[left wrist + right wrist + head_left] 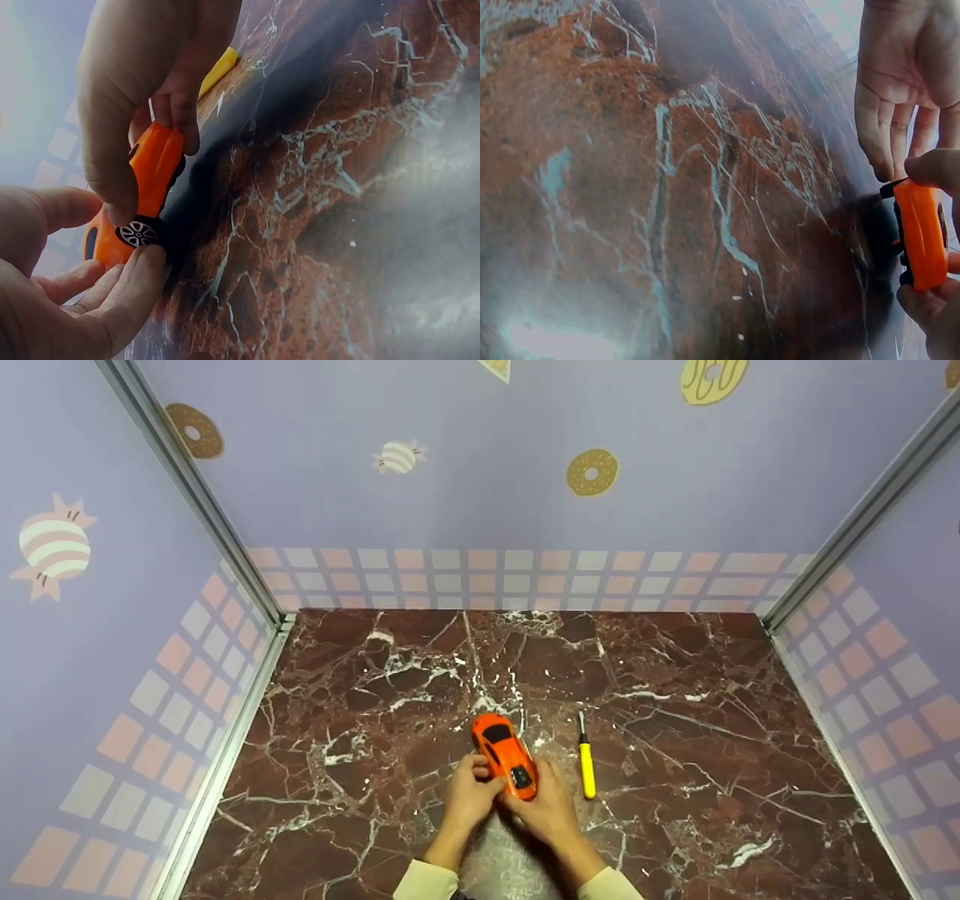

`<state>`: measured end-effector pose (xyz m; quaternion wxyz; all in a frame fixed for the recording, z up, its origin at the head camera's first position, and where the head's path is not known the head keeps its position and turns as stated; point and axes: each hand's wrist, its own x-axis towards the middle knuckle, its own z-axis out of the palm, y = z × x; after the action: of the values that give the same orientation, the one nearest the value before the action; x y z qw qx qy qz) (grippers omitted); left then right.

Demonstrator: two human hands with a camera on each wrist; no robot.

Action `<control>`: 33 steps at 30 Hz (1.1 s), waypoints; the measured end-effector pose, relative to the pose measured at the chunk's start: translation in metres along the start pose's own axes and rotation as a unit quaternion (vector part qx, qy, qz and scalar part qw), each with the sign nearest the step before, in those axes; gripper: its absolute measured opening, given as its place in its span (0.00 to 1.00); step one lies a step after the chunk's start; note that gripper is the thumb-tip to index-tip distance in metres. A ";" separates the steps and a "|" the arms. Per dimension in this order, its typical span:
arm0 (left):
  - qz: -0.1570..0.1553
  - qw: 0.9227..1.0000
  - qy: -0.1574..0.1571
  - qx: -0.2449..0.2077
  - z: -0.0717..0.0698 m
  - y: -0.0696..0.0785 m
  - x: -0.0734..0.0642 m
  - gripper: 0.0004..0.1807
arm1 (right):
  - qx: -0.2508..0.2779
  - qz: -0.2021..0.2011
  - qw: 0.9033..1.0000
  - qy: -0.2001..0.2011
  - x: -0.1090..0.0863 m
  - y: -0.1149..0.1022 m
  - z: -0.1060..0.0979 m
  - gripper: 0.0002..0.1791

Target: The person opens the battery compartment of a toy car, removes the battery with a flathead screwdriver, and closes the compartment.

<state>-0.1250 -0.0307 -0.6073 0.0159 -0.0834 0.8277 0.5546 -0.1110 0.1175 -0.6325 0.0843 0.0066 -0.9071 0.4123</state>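
An orange toy car [508, 751] with dark windows and a black panel at one end lies between both hands, roof upward. My left hand [469, 801] grips its left side near the closer end. On the opposite side my right hand [553, 808] holds it, thumb at the near end. In the left wrist view, fingers and thumb pinch the car [154, 169] around a black wheel with silver spokes [138, 233]. The right wrist view shows only part of the car [922, 236] between fingers. Whether its wheels touch the table cannot be told.
Right of the car lies a screwdriver [587, 769] with a yellow handle, its metal tip pointing away. The brown marbled tabletop [337, 810] is bounded by a patterned back wall [487, 510] and side walls with metal edge strips [225, 765].
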 end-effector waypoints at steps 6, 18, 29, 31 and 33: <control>0.002 1.000 0.000 -0.004 -0.001 0.000 0.001 0.22 | 0.016 0.016 1.000 -0.009 0.002 0.003 -0.004 0.44; 0.004 0.999 -0.028 -0.040 -0.010 0.001 0.006 0.25 | 0.022 0.013 0.999 -0.023 0.006 0.006 -0.008 0.42; 0.042 0.998 -0.001 -0.036 -0.012 -0.004 0.008 0.34 | 0.045 0.009 0.998 -0.037 0.008 0.009 -0.016 0.38; 0.043 0.999 0.012 -0.015 -0.012 -0.004 0.007 0.35 | 0.049 0.012 0.998 -0.041 0.007 0.010 -0.016 0.39; 0.044 0.999 0.023 0.002 -0.011 -0.005 0.006 0.36 | 0.053 0.018 0.997 -0.047 0.006 0.011 -0.017 0.39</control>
<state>-0.1295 -0.0436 -0.6079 -0.0274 -0.0597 0.8320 0.5509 -0.1156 0.1376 -0.6285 0.0333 0.0141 -0.8871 0.4601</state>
